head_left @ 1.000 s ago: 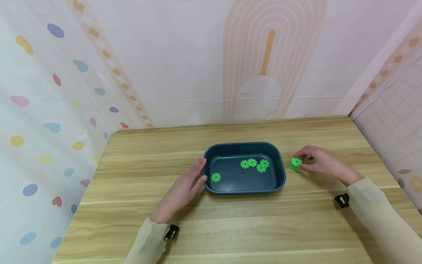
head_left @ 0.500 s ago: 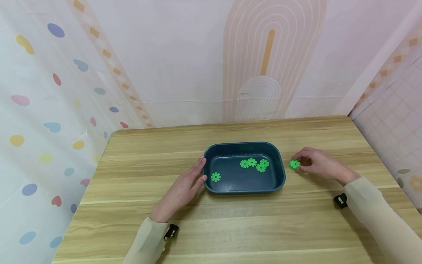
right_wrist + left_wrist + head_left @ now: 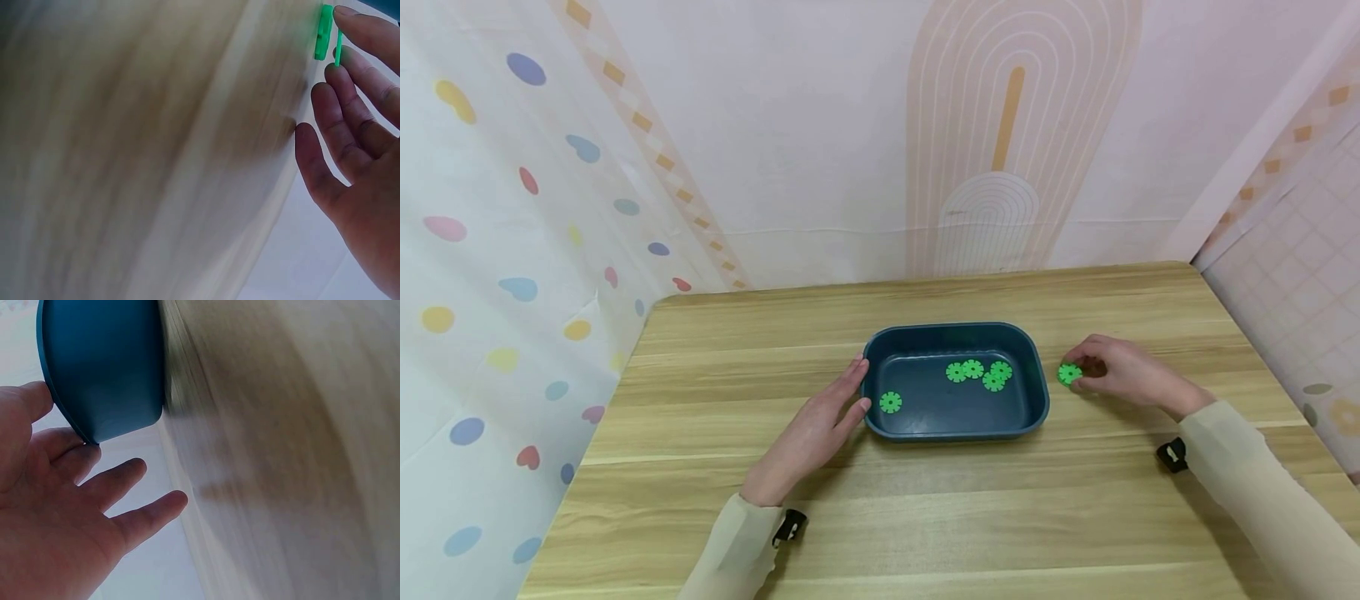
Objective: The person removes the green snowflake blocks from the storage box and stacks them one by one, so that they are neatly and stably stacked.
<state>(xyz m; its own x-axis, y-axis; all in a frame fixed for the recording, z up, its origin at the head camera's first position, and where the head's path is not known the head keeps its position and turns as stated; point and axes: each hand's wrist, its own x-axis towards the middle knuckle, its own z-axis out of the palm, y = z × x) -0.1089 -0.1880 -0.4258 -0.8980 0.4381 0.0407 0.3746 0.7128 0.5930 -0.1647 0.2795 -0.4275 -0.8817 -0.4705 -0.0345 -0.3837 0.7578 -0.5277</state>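
A dark blue rectangular tub (image 3: 955, 435) stands mid-table with several green notched plastic discs (image 3: 891, 402) on its floor. One lies at the left; the others sit right of centre, two overlapping. My left hand (image 3: 808, 437) rests its fingertips and thumb tip against the tub's left rim, fingers loosely extended, as the left wrist view (image 3: 69, 512) of the hand also shows. Right of the tub, my right hand (image 3: 1123, 372) pinches a thin green disc (image 3: 1070, 373) between thumb and fingers. In the right wrist view, a thicker green piece (image 3: 323, 32) on the table stands close beneath that disc.
The tub and hands are on a wood-grain table (image 3: 925, 517). A patterned cloth (image 3: 820, 167) hangs behind and along the left side. Black straps (image 3: 790, 527) sit at both sleeve cuffs.
My right hand has lowered slightly to the left, bringing the pinched disc over the green piece beneath, which is now hidden in the head view. The left hand and tub stay put.
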